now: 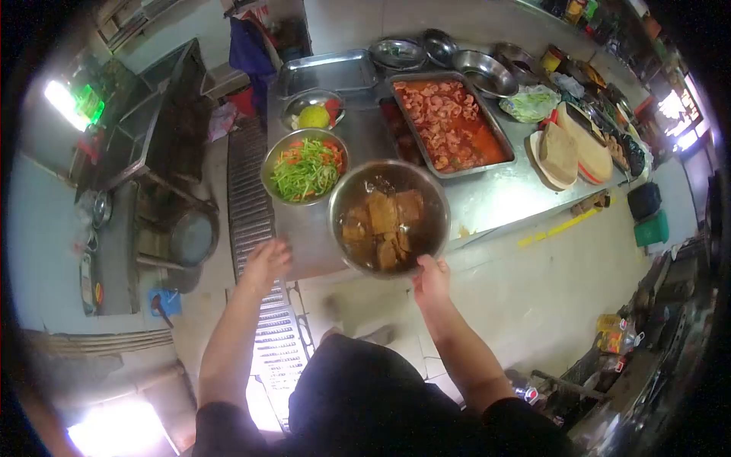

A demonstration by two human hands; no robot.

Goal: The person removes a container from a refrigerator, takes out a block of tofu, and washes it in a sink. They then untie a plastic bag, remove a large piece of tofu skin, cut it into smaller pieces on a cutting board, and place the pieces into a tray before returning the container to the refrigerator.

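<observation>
My right hand (432, 279) grips the near-right rim of a round steel bowl (336, 242), thumb on the edge. Brown slabs of food (383, 213) sit in dark liquid inside this bowl, which is at the front edge of the steel table (312, 247). My left hand (266, 261) is in the air to the left of the bowl, apart from it, somewhat blurred, its fingers loosely open with nothing visible in them. Just beyond it stands a steel bowl of green strips and orange pieces (307, 171).
A deep tray of reddish sliced meat (449, 122) stands behind the bowl. Farther back are a flat metal tray (329, 72) and several steel bowls. Cutting boards (557, 156) lie at right. A floor grate (251, 190) runs along the table's left side.
</observation>
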